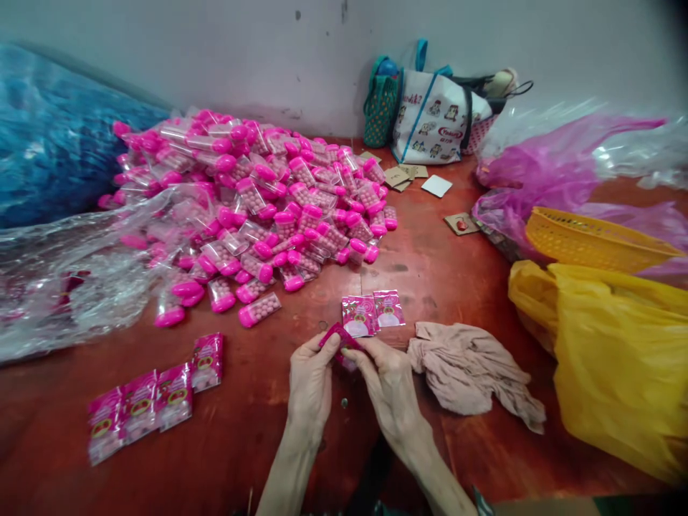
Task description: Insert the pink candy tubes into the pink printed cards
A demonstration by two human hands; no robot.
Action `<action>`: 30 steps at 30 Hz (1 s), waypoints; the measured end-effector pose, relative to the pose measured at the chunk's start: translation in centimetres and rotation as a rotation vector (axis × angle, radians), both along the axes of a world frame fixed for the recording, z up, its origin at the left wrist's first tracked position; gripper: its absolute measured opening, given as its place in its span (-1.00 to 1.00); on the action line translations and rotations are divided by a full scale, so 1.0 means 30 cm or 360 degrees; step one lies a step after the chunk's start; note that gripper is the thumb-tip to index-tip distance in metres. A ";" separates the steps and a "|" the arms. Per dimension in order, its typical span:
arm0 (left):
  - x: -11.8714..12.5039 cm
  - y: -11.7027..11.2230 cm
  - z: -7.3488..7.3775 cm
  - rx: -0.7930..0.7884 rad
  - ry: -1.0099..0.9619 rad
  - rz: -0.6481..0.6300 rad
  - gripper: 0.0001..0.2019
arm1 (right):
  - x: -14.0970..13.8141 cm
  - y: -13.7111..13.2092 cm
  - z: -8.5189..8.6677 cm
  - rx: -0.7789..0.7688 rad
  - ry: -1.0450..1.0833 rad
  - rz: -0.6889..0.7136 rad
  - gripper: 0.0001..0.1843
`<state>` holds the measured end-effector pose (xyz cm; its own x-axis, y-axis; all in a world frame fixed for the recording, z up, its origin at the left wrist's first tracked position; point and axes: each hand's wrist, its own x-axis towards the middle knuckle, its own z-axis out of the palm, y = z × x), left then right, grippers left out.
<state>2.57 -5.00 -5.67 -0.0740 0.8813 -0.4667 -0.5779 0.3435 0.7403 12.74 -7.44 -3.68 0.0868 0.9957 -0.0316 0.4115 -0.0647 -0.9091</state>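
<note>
Head view: the bag [430, 122] bears a red logo, apparently "Yakult"; the print on the packet [344, 335] is unreadable. Left hand [310, 376] and right hand [393, 383] pinch that packet between their fingertips, above the bench [252, 444].

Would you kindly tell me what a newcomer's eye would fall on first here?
Most likely the heap of pink-capped bottles, left of centre. After that, perhaps the bulky yellow bag at the right. Front and centre, the left hand and right hand hold a pink packet.
</note>
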 end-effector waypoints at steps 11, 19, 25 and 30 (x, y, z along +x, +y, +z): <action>-0.034 -0.014 -0.014 -0.0009 -0.0012 0.0066 -0.85 | -0.032 0.005 -0.037 0.0049 -0.0158 0.0107 -0.61; -0.123 0.002 -0.003 -0.0061 -0.0057 0.0104 -0.81 | -0.088 0.062 -0.011 0.0200 -0.0685 0.0330 -0.64; -0.309 0.014 0.017 -0.0055 -0.0075 0.0740 -0.89 | -0.275 0.245 -0.010 0.0434 -0.0858 0.0466 -0.81; -0.367 0.018 0.053 -0.0098 -0.0129 0.1012 -0.87 | -0.399 0.336 -0.073 0.0528 -0.0881 0.0719 -0.84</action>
